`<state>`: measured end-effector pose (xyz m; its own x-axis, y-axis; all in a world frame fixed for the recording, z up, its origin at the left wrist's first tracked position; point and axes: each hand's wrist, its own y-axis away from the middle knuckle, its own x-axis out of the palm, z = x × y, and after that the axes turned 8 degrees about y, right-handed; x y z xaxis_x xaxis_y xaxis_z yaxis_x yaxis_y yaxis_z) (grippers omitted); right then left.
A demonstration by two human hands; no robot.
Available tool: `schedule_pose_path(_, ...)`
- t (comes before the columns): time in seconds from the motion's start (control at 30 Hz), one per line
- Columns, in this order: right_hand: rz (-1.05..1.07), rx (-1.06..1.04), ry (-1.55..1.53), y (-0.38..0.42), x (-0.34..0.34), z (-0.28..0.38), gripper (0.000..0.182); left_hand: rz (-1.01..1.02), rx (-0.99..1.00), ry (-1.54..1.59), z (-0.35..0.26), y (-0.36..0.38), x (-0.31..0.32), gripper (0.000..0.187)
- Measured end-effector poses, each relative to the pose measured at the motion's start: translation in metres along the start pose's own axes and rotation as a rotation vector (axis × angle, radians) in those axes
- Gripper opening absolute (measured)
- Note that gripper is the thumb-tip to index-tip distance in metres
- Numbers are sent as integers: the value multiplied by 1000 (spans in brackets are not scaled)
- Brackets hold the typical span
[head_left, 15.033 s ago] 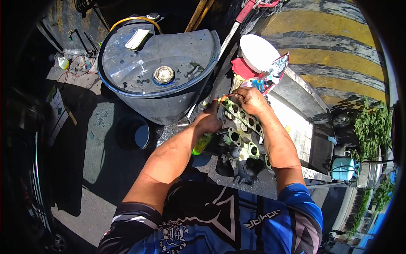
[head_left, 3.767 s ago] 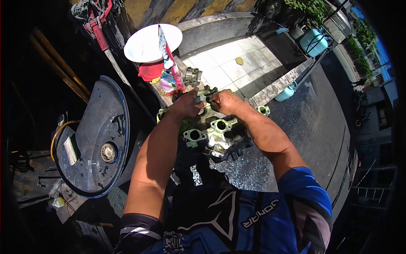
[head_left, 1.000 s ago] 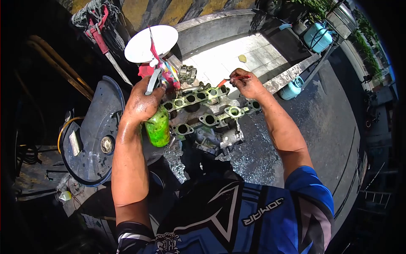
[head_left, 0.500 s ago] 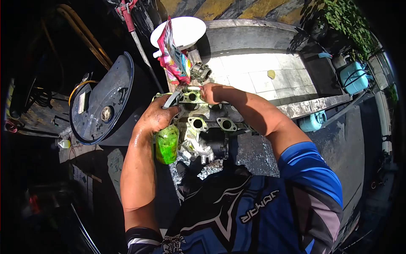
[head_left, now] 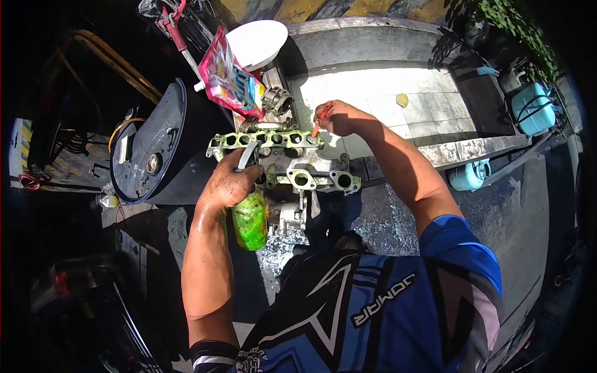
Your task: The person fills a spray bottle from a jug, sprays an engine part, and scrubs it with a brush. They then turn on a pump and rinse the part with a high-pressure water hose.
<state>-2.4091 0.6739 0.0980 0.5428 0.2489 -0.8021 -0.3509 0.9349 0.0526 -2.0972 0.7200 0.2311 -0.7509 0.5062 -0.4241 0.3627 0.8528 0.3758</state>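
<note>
My left hand [head_left: 231,181] is wrapped around the neck of a spray bottle [head_left: 250,222] filled with green liquid, its pale trigger showing at the fingers. The bottle hangs at the front left of a metal engine manifold [head_left: 292,140]. A long flange with a row of ports faces up, wet with greenish fluid. Nearer my body, two oval port flanges [head_left: 302,180] stick out. My right hand [head_left: 336,118] is closed on a slim red tool [head_left: 316,129], whose lower end meets the right end of the long flange. The tool's working tip is hard to make out.
Behind the manifold stand a pink pouch [head_left: 227,81], a small metal throttle-like part [head_left: 277,100] and a white basin [head_left: 264,40]. A dark drum [head_left: 177,133] is on the left. A low tiled ledge [head_left: 373,93] lies beyond; blue tanks [head_left: 469,176] stand on the right.
The manifold has been turned, so its long row of ports now shows. My right hand has moved right and up off the ports, with the red tool now visible. My left hand still holds the bottle.
</note>
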Motion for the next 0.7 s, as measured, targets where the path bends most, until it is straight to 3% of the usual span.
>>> schedule_pose_path(0.07, 41, 3, 100, -1, 48, -21, 13, 12, -12, -50, -1, 0, 5, 51)
schedule_pose_path(0.13, 43, -178, 271, -2, 65, -21, 12, 34, -30, -25, 3, 3, 12, 51)
schedule_pose_path(0.2, -71, -55, -221, -3, 62, -17, 14, 33, -14, -21, 5, 11, 18, 51)
schedule_pose_path(0.23, -33, 82, 23, 2, 66, -12, 17, 40, 13, 17, 8, 14, 21, 49)
schedule_pose_path(0.33, -292, 15, 77, 12, 44, 4, 20, -57, 62, 36, 29, 23, 27, 48)
schedule_pose_path(0.4, -405, 82, 130, 34, 6, 25, 22, -24, 79, 85, 38, 34, 31, 47)
schedule_pose_path(0.43, -454, -19, 222, 52, -7, 31, 26, -5, 91, 107, 40, 38, 33, 46)
schedule_pose_path(0.47, -354, 80, 168, 71, -23, 49, 31, 15, 104, 128, 43, 42, 36, 46)
schedule_pose_path(0.5, -305, 185, 68, 92, -21, 53, 33, -37, 248, 56, 51, 47, 46, 42)
schedule_pose_path(0.53, -252, 279, -32, 109, -20, 52, 34, -18, 214, 91, 55, 53, 49, 37)
schedule_pose_path(0.63, -386, 441, -276, 149, -3, 53, 33, -19, 263, 171, 63, 69, 65, 38)
schedule_pose_path(0.7, -458, 355, -225, 173, 6, 50, 30, -55, 297, 194, 65, 82, 80, 38)
